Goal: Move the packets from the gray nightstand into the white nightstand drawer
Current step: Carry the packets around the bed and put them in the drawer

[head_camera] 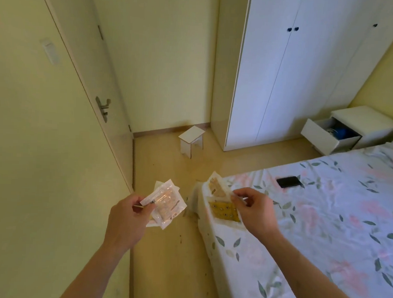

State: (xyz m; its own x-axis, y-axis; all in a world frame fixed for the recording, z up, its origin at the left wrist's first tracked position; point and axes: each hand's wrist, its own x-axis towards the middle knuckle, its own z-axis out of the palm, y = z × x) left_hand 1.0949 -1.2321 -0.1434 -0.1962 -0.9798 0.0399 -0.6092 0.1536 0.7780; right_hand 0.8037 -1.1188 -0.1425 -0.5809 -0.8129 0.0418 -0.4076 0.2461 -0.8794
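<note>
Two hands are reaching into the lower middle of the frame, each holding packets. The left hand [129, 215] is curling its fingers and thumb around the corner of a small stack of clear plastic packets with pale contents [166, 204]; at least two layers are showing, though the exact count cannot be told. The right hand [253, 210] is pinching two more packets by their edges: a clear packet with a tan triangular piece inside [217, 185], standing above a clear packet holding a yellow dotted sheet [224, 212]. Both are hanging over the corner of the floral-sheeted bed [323, 222] at the right. One white nightstand [367, 124] is standing at the right edge, its single white drawer [326, 136] pulled open with something blue inside. One small white stool [191, 140] is sitting at centre, and one black flat object [288, 181] is lying on the bed.
</note>
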